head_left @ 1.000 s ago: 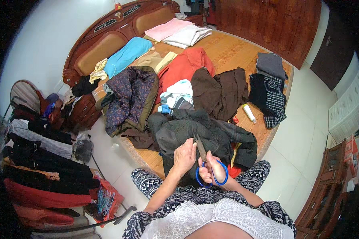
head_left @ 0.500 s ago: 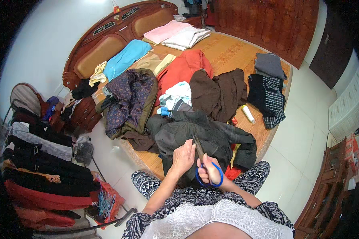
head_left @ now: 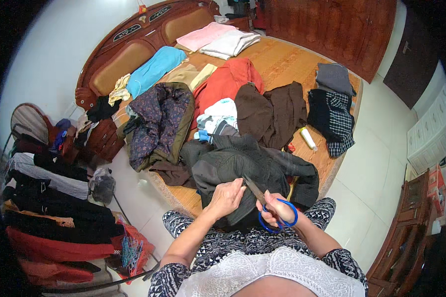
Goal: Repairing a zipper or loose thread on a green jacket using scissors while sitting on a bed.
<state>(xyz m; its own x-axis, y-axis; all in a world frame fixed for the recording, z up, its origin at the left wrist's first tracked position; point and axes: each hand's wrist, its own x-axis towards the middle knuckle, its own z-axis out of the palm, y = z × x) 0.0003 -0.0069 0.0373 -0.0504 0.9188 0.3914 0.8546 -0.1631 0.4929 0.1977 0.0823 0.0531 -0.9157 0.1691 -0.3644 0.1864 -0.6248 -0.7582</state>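
Note:
A dark grey-black garment [head_left: 228,163] lies bunched at the near edge of the bed and over my lap. My left hand [head_left: 226,199] is closed on its near part, fingertips pinched together. In my right hand [head_left: 277,209] is a pair of scissors [head_left: 255,190] with blue handles. The blades point up and left, and their tip is beside my left fingertips. At this size I cannot make out whether the tip touches the cloth or a thread.
Around the dark garment lie a brown garment [head_left: 275,116], a patterned jacket [head_left: 158,121], a red garment [head_left: 235,74] and a white tube [head_left: 308,139] on the bed [head_left: 282,59]. Clothes hang on a rack [head_left: 59,208] at the left. A wooden cabinet [head_left: 406,227] stands at the right.
My right hand has drawn the scissors a little to the right and down, away from my left fingertips. My left hand stays pinched on the dark garment.

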